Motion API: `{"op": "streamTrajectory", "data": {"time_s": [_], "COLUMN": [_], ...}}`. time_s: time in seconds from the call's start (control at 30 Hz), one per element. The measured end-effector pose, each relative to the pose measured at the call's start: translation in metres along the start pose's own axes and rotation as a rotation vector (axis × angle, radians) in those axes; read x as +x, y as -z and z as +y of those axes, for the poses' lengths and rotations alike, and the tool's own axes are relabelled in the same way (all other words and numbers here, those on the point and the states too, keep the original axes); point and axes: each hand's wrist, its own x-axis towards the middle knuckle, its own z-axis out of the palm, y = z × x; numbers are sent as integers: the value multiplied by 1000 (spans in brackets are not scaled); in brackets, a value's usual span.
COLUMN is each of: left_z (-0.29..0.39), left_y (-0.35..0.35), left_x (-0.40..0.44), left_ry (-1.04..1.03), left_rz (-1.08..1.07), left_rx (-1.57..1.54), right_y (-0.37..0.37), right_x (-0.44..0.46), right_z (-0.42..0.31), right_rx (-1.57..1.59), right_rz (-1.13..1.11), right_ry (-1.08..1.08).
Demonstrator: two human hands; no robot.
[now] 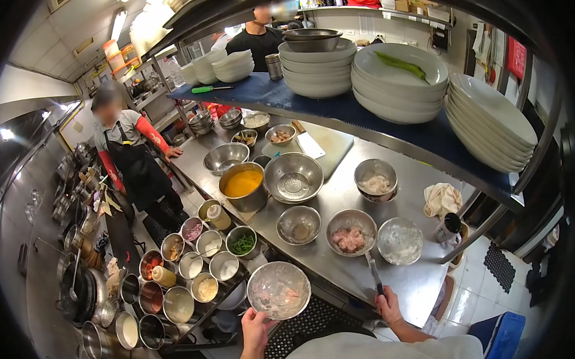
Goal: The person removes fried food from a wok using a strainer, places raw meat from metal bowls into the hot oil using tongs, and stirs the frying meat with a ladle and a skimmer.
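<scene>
My left hand (255, 327) grips the rim of a metal bowl (279, 290), whose inside is smeared and holds some pinkish bits. The bowl is held beyond the counter's front edge, tilted a little. My right hand (390, 304) is closed around the black handle of a utensil (375, 272). Its metal end reaches the near rim of a bowl of pink raw meat (349, 238) on the steel counter; what shape that end has is unclear. Just right of the meat stands a bowl of white powder (400, 241). An almost empty bowl (298, 225) is on the left.
A pot of orange liquid (241, 181), a large bowl (294, 177) and a cleaver (309, 144) on a cutting board lie farther back. Stacked plates (397, 84) fill the overhead shelf. Ingredient containers (242, 243) stand left. A person in an apron (133, 153) touches the counter's far-left end.
</scene>
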Motion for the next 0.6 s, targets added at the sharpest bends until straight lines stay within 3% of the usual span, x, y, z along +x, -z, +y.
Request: {"op": "streamTrajectory", "data": {"time_s": [0.6], "left_z": [-10], "left_y": [19], "left_x": [-2], "left_ry": [-23], "left_rz": [-6], "left_rx": [43], "right_y": [0], "right_x": [0], "right_z": [7], "right_rx": [-33], "right_rz": [39], "right_ry": [13]}}
